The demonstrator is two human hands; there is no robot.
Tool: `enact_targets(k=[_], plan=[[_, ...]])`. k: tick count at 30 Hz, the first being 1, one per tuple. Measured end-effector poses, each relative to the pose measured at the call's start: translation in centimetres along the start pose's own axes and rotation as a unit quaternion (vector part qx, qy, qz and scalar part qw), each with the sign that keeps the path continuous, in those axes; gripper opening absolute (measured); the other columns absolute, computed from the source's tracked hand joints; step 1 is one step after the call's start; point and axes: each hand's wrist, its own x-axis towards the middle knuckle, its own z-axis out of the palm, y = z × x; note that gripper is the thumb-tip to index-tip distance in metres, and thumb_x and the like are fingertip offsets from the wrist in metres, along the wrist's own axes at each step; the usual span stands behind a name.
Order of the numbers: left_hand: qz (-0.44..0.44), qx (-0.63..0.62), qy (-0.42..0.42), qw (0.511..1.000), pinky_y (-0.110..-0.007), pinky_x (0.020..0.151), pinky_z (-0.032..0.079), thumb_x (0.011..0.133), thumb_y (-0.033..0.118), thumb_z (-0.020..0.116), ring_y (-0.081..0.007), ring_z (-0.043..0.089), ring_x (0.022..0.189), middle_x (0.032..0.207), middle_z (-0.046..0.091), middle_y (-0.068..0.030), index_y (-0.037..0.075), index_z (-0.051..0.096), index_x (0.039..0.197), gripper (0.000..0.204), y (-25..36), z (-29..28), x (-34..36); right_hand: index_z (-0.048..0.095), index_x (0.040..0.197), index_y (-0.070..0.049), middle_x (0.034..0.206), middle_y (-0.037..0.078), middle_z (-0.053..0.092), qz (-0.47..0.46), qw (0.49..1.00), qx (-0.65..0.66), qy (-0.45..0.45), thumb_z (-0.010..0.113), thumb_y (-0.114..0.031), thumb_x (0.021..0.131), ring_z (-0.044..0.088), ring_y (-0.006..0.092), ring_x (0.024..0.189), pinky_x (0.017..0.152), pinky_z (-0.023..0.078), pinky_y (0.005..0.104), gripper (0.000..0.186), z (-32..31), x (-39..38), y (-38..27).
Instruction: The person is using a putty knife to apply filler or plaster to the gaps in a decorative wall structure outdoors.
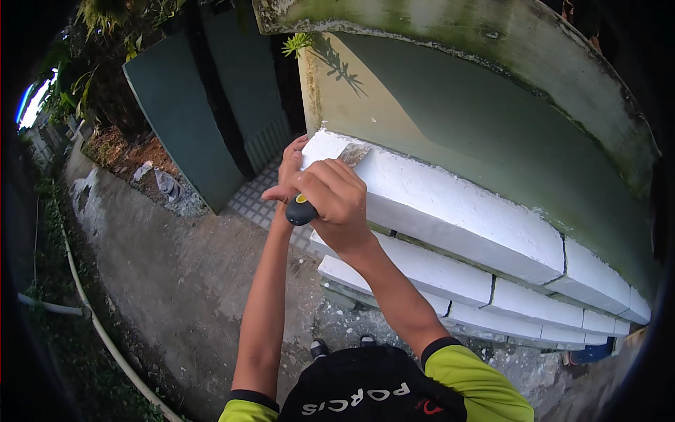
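My right hand [336,200] is closed around a tool with a black handle and yellow butt [301,210]; its flat metal blade [354,152] lies on the top of a white block wall [450,207]. My left hand [288,169] rests against the end of the top white block, fingers curled on its corner, just left of the blade. The wall is several courses of white blocks with dark joints, running off to the right.
A green-stained plastered wall [492,112] rises behind the blocks. A dark green gate [186,119] stands at the back left above a tiled strip [253,200]. Concrete ground [176,281] lies below, with a pale hose [105,337] and rubble [165,184] at the left.
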Motion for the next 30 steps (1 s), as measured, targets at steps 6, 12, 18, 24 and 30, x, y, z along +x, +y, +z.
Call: enact_targets(k=[6, 12, 18, 24, 30], plan=[[0.023, -0.049, 0.016, 0.998, -0.033, 0.101, 0.040, 0.098, 0.042, 0.038, -0.0192, 0.052, 0.116, 0.131, 0.052, -0.0110, 0.003, 0.052, 0.127, 0.050, -0.5, 2.1, -0.1, 0.056, 0.071, -0.004, 0.061, 0.005, 0.052, 0.027, 0.999, 0.018, 0.034, 0.086, -0.011, 0.070, 0.052, 0.0215, 0.054, 0.050, 0.039, 0.0323, 0.030, -3.7, 0.0, -2.4], [-0.002, 0.033, -0.018, 0.999, -0.039, 0.103, 0.045, 0.098, 0.054, 0.035, -0.0226, 0.055, 0.118, 0.126, 0.058, -0.0115, 0.004, 0.047, 0.136, 0.064, 0.0, 1.0, 0.5, 0.056, 0.069, -0.005, 0.060, 0.007, 0.055, 0.035, 0.999, -0.026, 0.019, 0.087, -0.011, 0.069, 0.054, 0.0207, 0.050, 0.047, 0.040, 0.0303, 0.032, -6.3, -0.1, -1.0], [-0.016, 0.081, 0.037, 0.996, -0.035, 0.106, 0.034, 0.093, 0.054, 0.038, -0.0234, 0.051, 0.123, 0.132, 0.056, -0.0117, 0.006, 0.050, 0.137, 0.066, 1.5, 3.0, -0.2, 0.052, 0.068, -0.005, 0.057, 0.006, 0.054, 0.013, 0.997, -0.073, 0.021, 0.085, 0.001, 0.070, 0.056, 0.0190, 0.049, 0.045, 0.042, 0.0300, 0.034, -9.2, -0.6, 0.2], [-0.012, 0.085, 0.072, 0.994, -0.034, 0.109, 0.030, 0.096, 0.047, 0.038, -0.0217, 0.048, 0.124, 0.132, 0.057, -0.0095, 0.004, 0.053, 0.133, 0.059, 1.4, 2.9, -0.7, 0.050, 0.069, -0.005, 0.060, 0.006, 0.055, -0.001, 0.994, -0.103, 0.019, 0.081, 0.008, 0.070, 0.057, 0.0198, 0.051, 0.048, 0.045, 0.0289, 0.033, -13.8, -2.2, 0.3], [-0.014, 0.067, 0.092, 0.993, -0.036, 0.108, 0.033, 0.097, 0.049, 0.040, -0.0228, 0.049, 0.125, 0.132, 0.056, -0.0097, 0.005, 0.054, 0.132, 0.059, 1.4, 2.8, -1.1, 0.051, 0.069, -0.004, 0.058, 0.006, 0.056, 0.033, 0.995, -0.085, 0.047, 0.078, 0.011, 0.072, 0.059, 0.0197, 0.051, 0.050, 0.049, 0.0298, 0.031, -17.2, -2.7, -1.6]])
